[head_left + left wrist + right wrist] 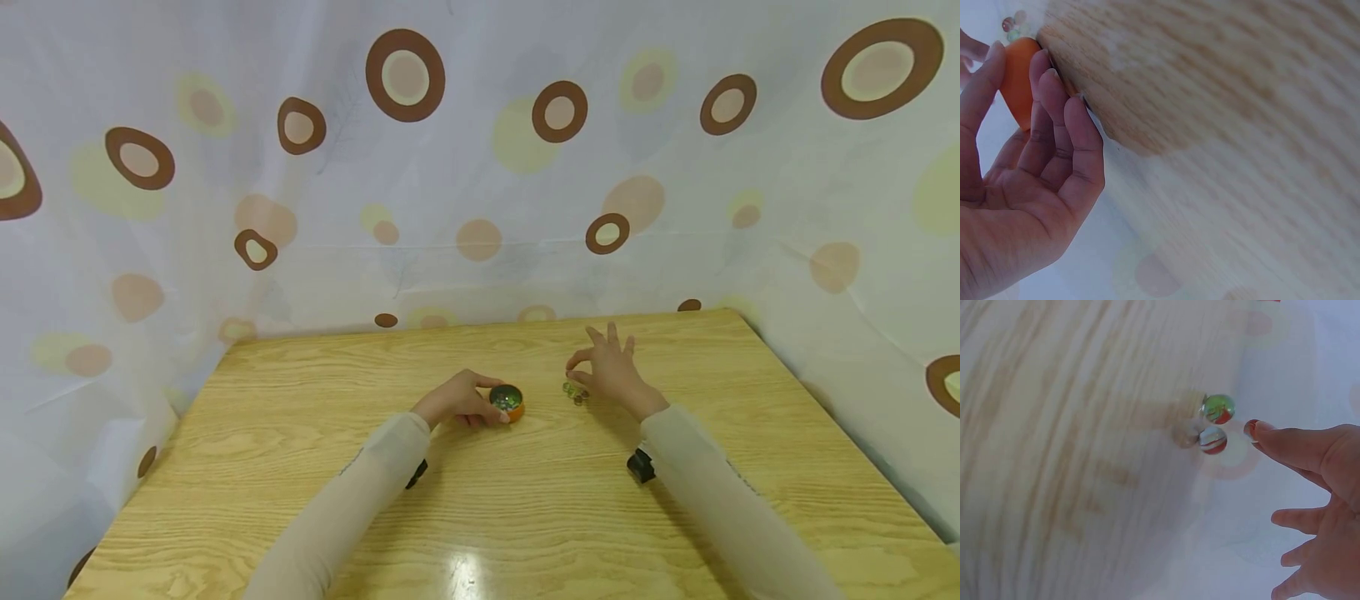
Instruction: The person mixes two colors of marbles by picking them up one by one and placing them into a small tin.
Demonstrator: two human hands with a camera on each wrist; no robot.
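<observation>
My left hand (pixel 463 398) grips a small orange bowl (pixel 517 413) from its left side, thumb on one side and fingers on the other. Inside the bowl, shiny marbles (pixel 506 398) show against a dark interior. In the left wrist view the bowl's orange wall (pixel 1017 81) shows between thumb and fingers. To the right, my right hand (pixel 611 373) pinches a marble (pixel 1250 429) between thumb and forefinger, its other fingers spread. Just below the pinch, a few glass marbles (pixel 577 398) lie on the table; a green-and-red marble (pixel 1219 409) and a white-and-red marble (pixel 1213 440) stand out there.
The wood-grain table (pixel 315 467) reaches back to a white curtain (pixel 480 192) with brown and yellow circles, which also hangs at both sides. Black wrist straps (pixel 641 465) show under the pale sleeves (pixel 352 492).
</observation>
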